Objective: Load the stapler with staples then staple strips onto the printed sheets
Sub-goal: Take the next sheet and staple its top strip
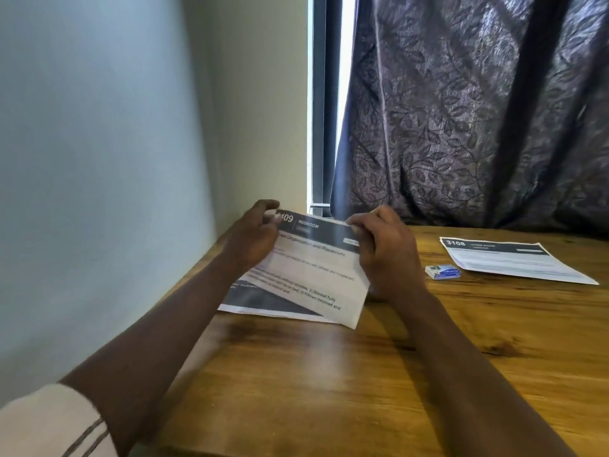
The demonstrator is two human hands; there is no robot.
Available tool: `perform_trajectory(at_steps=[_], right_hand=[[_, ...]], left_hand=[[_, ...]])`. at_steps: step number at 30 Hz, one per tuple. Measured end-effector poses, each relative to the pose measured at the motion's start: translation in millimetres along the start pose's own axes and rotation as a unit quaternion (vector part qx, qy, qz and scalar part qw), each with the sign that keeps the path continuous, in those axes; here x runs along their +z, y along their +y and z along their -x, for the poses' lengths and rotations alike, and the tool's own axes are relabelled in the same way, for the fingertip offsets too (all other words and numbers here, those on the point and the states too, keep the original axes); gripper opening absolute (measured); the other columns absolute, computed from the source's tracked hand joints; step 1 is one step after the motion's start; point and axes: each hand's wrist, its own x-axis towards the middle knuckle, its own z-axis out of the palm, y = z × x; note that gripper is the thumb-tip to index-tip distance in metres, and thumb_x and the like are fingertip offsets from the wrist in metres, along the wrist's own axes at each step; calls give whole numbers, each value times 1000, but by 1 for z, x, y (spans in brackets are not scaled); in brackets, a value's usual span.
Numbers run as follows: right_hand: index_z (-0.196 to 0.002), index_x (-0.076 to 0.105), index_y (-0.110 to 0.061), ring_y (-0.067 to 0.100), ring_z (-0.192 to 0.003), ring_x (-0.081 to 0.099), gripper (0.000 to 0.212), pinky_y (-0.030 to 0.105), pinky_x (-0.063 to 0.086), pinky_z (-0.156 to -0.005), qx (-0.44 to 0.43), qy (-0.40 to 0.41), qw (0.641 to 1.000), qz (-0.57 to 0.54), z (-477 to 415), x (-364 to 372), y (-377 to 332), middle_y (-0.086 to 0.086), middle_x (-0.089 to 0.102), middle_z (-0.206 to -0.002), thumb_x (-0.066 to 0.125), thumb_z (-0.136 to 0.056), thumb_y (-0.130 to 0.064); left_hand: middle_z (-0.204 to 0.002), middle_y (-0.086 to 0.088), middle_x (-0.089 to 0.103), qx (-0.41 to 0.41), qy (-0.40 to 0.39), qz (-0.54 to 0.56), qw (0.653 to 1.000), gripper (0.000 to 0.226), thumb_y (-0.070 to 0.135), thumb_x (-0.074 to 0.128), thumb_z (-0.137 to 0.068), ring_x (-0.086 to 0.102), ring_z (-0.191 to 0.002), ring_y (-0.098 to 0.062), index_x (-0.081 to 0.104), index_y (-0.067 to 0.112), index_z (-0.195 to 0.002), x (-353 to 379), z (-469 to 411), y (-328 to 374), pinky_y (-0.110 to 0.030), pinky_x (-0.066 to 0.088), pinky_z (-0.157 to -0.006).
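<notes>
Head view, going left to right: wall, then the left hand (255, 237) pinching the top left corner of a printed sheet (309, 275), the one headed "BEDROOM". The right hand (384, 249) is closed on the sheet's top right edge, fingers curled over it. The sheet is lifted at the far end and sagging toward the table (329, 390), with more paper (263, 301) lying flat under it. Can't tell if a strip is already lined up under those fingers, too blurry.

Further right, a small staple box (442, 272) sits on the table, well apart from the hands, and just beyond it is a second sheet (514, 260) lying flat. No stapler anywhere in view, so no idea whether it's loaded.

What could go wrong, I'd guess: the sheet is floppy and only held at the top, so it could curl or slip and anything aligned on it would shift. Also the box sits near the right elbow's path, easy to knock.
</notes>
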Motion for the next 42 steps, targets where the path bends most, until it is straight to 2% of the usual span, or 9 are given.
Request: perform_trajectory(at_steps=[2,7,12,17,21,25,30,35,42], right_hand=[[-107,74,-8,16,-79,54,16,28,40,-67,9,-5,1000,15,-1,-7,9,6,59,-94,63,-95,-6],[-103,75,-17,25,-84,61,16,36,44,-71,27,-48,986,160,-4,-19,25,2,60,-91,66,-91,-12],[-125,66,-21,27,-111,55,37,46,35,-98,56,-30,962,264,-3,-16,12,4,64,-116,64,-90,-32],[-132,61,-21,22,-115,58,40,50,28,-113,14,-51,980,191,-3,-5,-14,0,68,-117,46,-99,-40],[-112,64,-24,19,-93,53,28,41,39,-91,6,-71,977,203,0,-16,-8,-2,60,-98,45,-96,-37],[-103,61,-28,18,-88,52,26,39,36,-80,-5,-124,960,252,4,-41,18,-4,58,-95,40,-96,-40],[-94,63,-28,18,-86,56,23,38,34,-81,73,-70,955,279,17,-82,62,-7,59,-89,46,-92,-44],[-96,66,-29,16,-88,57,18,39,34,-86,136,-48,952,269,16,-95,73,-6,62,-90,55,-93,-43],[-96,67,-29,15,-84,55,13,38,35,-85,104,-57,963,241,19,-87,68,-8,57,-86,60,-93,-40]], left_hand=[[-109,-8,71,-18,-41,85,995,34,15,50,-106,72,-84,-18,53,20,-140,8,-8,6,-16,55,-61],[-106,-15,75,-81,-56,322,942,40,1,60,-97,74,-80,-27,63,22,-131,28,-12,6,-41,65,-72],[-106,-8,78,-62,-53,336,938,31,3,66,-93,75,-93,-41,71,23,-116,39,-7,0,-55,62,-85],[-103,-2,80,36,-71,298,951,25,11,70,-94,78,-82,-30,70,29,-111,54,7,18,-45,64,-72],[-101,0,80,55,-69,325,942,26,13,77,-88,78,-86,-20,70,26,-109,78,18,23,-36,65,-70],[-100,5,79,134,-80,199,967,24,25,72,-93,76,-88,-8,67,24,-117,91,20,22,-27,64,-74],[-99,13,74,188,-111,-2,976,18,34,68,-96,68,-87,-4,72,28,-113,93,23,12,-20,52,-73],[-106,19,71,216,-156,-103,958,46,65,66,-86,61,-90,2,67,33,-119,98,31,21,-17,44,-72],[-127,11,64,287,-194,-285,894,53,66,54,-92,55,-116,-12,58,36,-136,120,35,40,-42,39,-103]])
